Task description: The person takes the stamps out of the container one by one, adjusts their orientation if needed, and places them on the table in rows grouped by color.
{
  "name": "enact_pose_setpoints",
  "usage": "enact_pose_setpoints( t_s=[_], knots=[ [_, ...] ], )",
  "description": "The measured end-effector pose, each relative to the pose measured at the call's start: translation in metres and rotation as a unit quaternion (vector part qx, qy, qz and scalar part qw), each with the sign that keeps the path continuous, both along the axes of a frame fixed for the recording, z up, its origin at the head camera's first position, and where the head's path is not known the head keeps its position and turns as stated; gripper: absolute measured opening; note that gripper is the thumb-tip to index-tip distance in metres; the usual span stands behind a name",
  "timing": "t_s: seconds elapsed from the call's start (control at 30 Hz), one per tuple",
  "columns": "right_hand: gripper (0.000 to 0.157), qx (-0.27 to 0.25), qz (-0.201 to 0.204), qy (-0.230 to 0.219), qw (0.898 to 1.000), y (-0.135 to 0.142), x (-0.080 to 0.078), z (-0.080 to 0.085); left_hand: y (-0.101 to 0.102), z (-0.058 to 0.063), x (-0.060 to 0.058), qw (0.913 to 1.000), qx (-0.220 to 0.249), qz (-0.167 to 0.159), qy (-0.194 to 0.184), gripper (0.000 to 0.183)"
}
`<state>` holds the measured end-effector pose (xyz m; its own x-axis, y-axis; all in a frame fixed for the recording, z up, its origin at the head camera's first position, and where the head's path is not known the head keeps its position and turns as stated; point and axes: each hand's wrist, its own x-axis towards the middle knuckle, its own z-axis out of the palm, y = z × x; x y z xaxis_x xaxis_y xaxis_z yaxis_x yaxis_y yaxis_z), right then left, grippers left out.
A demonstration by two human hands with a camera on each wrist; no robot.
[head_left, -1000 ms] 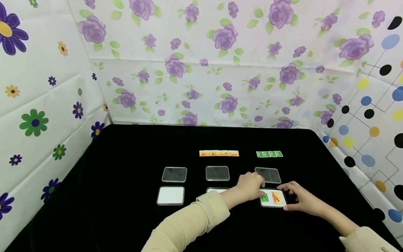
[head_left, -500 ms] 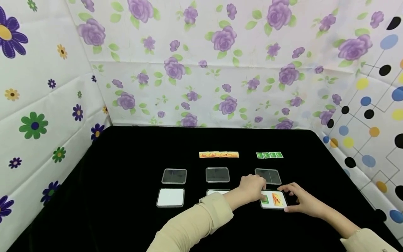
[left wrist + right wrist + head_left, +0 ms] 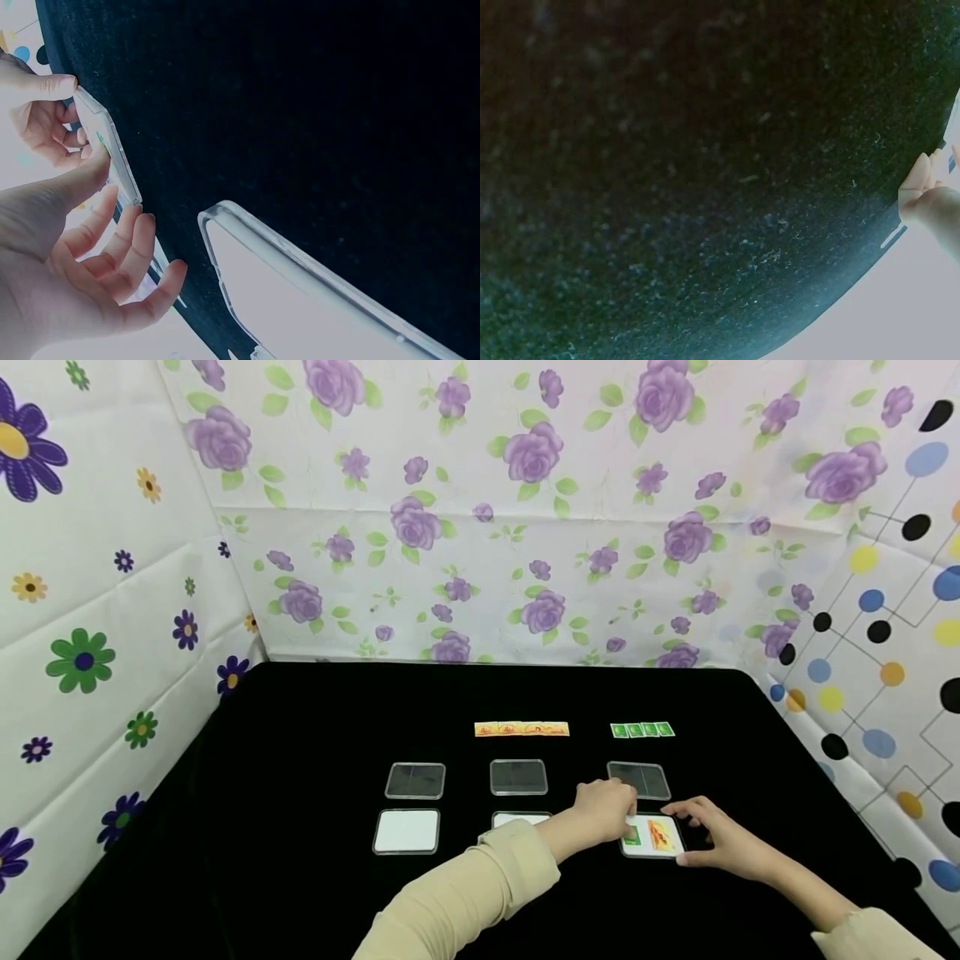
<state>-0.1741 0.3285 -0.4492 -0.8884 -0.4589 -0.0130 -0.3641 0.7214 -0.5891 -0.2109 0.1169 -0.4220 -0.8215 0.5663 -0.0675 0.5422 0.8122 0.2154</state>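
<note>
In the head view, my right hand point(image 3: 723, 839) grips the right end of a shallow clear case point(image 3: 647, 851) with a white insert, thumb at the near corner and fingers at the far one. My left hand point(image 3: 602, 810) reaches over from the left. Its thumb presses on a small green stamp point(image 3: 632, 837) lying on the insert, partly hidden by the thumb. Beside it lies an orange stamp point(image 3: 662, 834). The left wrist view shows the left fingers point(image 3: 135, 255) loosely curled, fingertips close to the end of the case point(image 3: 118, 150).
To the left lie two more white-filled cases point(image 3: 407, 832) point(image 3: 519, 817), one partly behind my left sleeve. Behind them, three clear lids point(image 3: 415, 781) form a row. Farther back are an orange stamp strip point(image 3: 522, 729) and several green stamps point(image 3: 642, 730) on the black cloth point(image 3: 262, 827).
My left hand has shifted slightly right and toward me, its thumb still on the green stamp. The right hand keeps its grip on the case. The head view has tilted slightly.
</note>
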Motion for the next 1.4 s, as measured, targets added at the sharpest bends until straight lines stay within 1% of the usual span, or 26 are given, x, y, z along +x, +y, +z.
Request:
enact_pose_setpoints(
  t_s=[0.13, 0.4, 0.67, 0.8, 1.03, 1.23, 1.4],
  knots=[
    [0.062, 0.001, -0.007, 0.006, 1.000, 0.0002, 0.0020, -0.0019, 0.0027, 0.0008, 0.0005, 0.9997, 0.004, 0.013, -0.019, 0.014],
    [0.062, 0.002, -0.006, 0.002, 1.000, -0.0010, 0.0009, 0.0002, 0.0052, 0.0039, 0.0006, 0.9991, -0.002, 0.034, -0.024, 0.017],
    [0.062, -0.002, -0.012, -0.006, 1.000, -0.0011, 0.0009, 0.0003, 0.0065, 0.0073, 0.0000, 0.9978, 0.002, 0.046, -0.047, 0.012],
    [0.062, 0.000, -0.013, -0.009, 1.000, -0.0018, 0.0010, 0.0004, 0.0060, 0.0068, -0.0011, 0.9977, 0.007, 0.046, -0.050, 0.015],
    [0.062, 0.005, -0.011, -0.006, 1.000, -0.0016, 0.0006, 0.0002, 0.0059, 0.0067, -0.0033, 0.9981, -0.002, 0.049, -0.038, 0.026],
    [0.062, 0.003, -0.016, -0.007, 1.000, -0.0021, 0.0011, -0.0003, 0.0036, 0.0065, -0.0038, 0.9987, 0.011, 0.033, -0.038, 0.023],
    [0.063, 0.002, -0.014, -0.005, 1.000, -0.0021, 0.0017, -0.0007, 0.0009, 0.0068, -0.0046, 0.9983, 0.027, 0.034, -0.038, 0.019]
  ],
)
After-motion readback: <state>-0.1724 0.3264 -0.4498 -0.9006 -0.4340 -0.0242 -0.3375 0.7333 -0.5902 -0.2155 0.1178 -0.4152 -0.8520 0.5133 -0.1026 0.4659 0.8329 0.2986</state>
